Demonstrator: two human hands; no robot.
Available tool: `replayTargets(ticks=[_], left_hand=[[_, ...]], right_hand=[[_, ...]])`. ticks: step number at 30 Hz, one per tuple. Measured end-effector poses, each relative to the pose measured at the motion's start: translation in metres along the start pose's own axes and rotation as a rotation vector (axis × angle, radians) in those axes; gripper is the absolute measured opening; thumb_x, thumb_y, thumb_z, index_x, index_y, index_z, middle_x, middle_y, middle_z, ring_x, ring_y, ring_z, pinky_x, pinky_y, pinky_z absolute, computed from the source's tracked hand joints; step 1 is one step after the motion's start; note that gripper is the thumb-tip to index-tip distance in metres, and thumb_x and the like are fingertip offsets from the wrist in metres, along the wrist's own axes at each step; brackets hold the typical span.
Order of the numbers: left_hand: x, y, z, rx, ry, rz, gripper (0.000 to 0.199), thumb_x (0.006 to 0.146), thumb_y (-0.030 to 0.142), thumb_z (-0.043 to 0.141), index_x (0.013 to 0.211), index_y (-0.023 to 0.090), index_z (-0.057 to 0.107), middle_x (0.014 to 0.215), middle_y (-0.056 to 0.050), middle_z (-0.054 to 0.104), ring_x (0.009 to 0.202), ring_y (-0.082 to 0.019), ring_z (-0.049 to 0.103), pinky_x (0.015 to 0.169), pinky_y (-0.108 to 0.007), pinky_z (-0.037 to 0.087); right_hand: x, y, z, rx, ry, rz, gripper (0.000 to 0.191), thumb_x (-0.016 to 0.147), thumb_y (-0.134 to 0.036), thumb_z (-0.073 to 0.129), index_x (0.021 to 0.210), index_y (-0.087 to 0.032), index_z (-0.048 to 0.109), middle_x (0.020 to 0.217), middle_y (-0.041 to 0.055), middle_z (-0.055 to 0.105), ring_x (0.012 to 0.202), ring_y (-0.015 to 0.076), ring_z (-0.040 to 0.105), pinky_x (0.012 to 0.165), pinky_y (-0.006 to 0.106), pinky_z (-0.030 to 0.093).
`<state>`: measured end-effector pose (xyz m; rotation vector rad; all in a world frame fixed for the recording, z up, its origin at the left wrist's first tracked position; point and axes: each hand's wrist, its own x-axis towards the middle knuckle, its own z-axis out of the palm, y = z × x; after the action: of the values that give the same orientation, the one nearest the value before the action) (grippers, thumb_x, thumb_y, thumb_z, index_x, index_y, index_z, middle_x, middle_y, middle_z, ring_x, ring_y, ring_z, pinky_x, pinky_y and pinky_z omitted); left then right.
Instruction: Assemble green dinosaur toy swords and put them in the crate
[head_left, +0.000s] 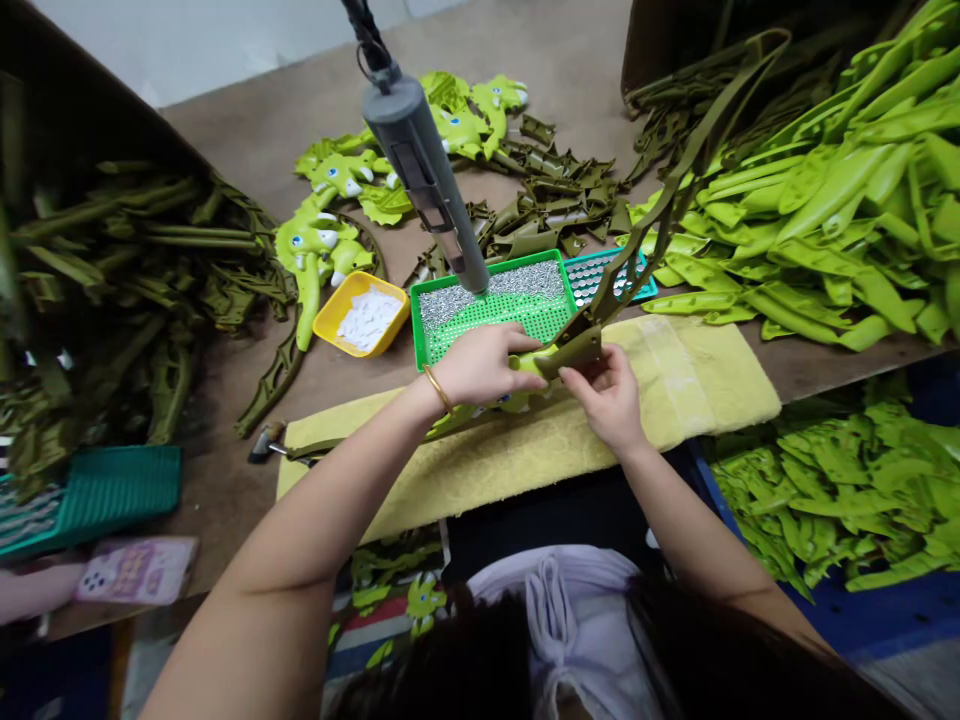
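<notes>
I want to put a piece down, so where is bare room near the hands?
Bare table lies between the yellow tray and yellow towel; the towel's right end is also free. Crowded: the green tray, olive pieces, lime-green pieces.

Bench layout: trays mid-surface, parts heaped both sides.
Folded towel (675, 390) at the front of the surface (217, 480); left hand (480, 365) and right hand (607, 395) above it, both on a molded toy part (532, 360). Behind them, a mesh tray (416, 330) of beads, with a small tray (330, 320) to its left and a second mesh tray (645, 290) behind right. Tube dispenser (420, 170) stands tip-down in the beads. Further back: flat toy pieces (337, 190) and a parts pile (555, 205). Heaps at far left (127, 290) and far right (817, 210); a lower heap (832, 500) sits front right, below the surface edge.
</notes>
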<state>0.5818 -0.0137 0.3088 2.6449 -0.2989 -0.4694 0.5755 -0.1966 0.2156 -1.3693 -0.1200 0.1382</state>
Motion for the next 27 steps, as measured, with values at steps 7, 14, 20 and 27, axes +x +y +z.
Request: replayTargets(ticks=[7,14,20,27], left_hand=[[-0.014,0.004,0.002,0.045,0.05,0.03,0.046,0.078,0.052,0.066,0.112,0.022,0.07,0.104,-0.005,0.067,0.096,-0.025,0.063,0.077,-0.032,0.045],[-0.041,0.016,0.001,-0.098,0.082,0.119,0.065,0.07,0.055,0.075,0.118,0.017,0.054,0.112,-0.01,0.066,0.099,-0.025,0.064,0.081,-0.034,0.048],[-0.046,0.02,0.003,-0.025,0.065,0.025,0.076,0.066,0.075,0.067,0.115,0.018,0.058,0.103,-0.009,0.071,0.094,-0.028,0.066,0.076,-0.034,0.046],[-0.046,0.023,0.002,-0.079,0.049,0.082,0.051,0.078,0.068,0.06,0.091,0.019,0.065,0.078,-0.002,0.067,0.072,-0.018,0.061,0.064,-0.026,0.038]], right_hand=[[0.006,0.002,-0.001,0.002,0.071,0.033,0.053,0.062,-0.04,0.084,0.095,-0.027,0.044,0.08,-0.0066,0.053,0.067,0.0078,0.054,0.065,0.023,0.049],[0.003,-0.014,0.01,0.056,-0.329,-0.06,0.039,0.061,-0.043,0.084,0.089,-0.026,0.063,0.085,-0.002,0.063,0.08,0.0147,0.062,0.079,0.034,0.054],[-0.006,-0.009,0.024,-0.011,-0.311,-0.141,0.029,0.066,-0.044,0.079,0.079,-0.025,0.062,0.079,-0.0015,0.062,0.078,0.0162,0.062,0.08,0.039,0.055],[-0.017,-0.005,0.032,0.017,-0.265,-0.04,0.027,0.071,-0.05,0.072,0.073,-0.026,0.059,0.074,-0.0001,0.06,0.071,0.0179,0.06,0.075,0.041,0.055]])
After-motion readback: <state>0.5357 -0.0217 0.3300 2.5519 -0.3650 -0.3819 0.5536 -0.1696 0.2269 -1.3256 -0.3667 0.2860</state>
